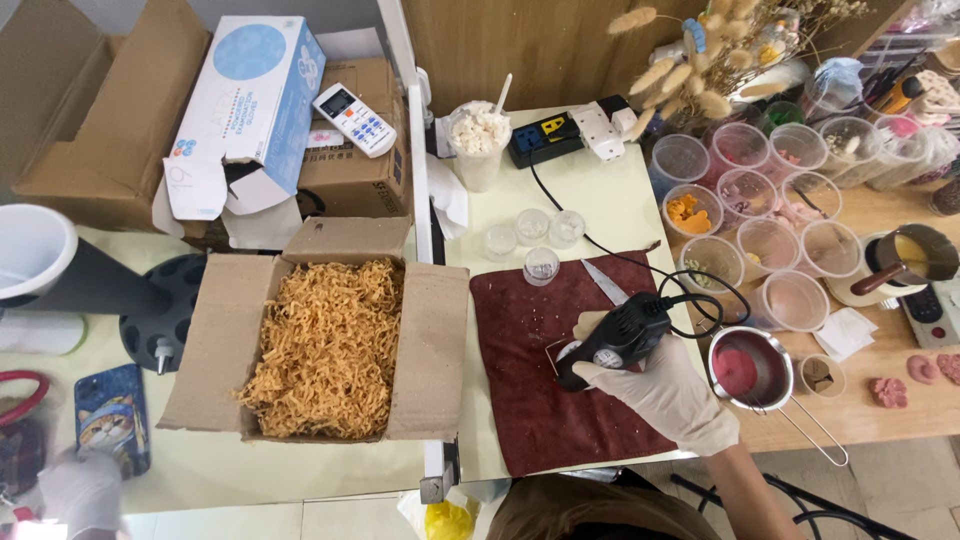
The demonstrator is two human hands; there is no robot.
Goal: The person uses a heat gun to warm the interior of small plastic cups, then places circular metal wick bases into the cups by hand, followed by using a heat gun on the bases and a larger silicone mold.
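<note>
Black heat gun (pixel 615 338) sits clamped in my gloved right hand (pixel 665 392); I judge aiming steadily down at the maroon mat (pixel 540 400) beneath works best.

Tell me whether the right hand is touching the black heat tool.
Touching: the head view shows the gloved right hand wrapped around the black heat tool.
</note>
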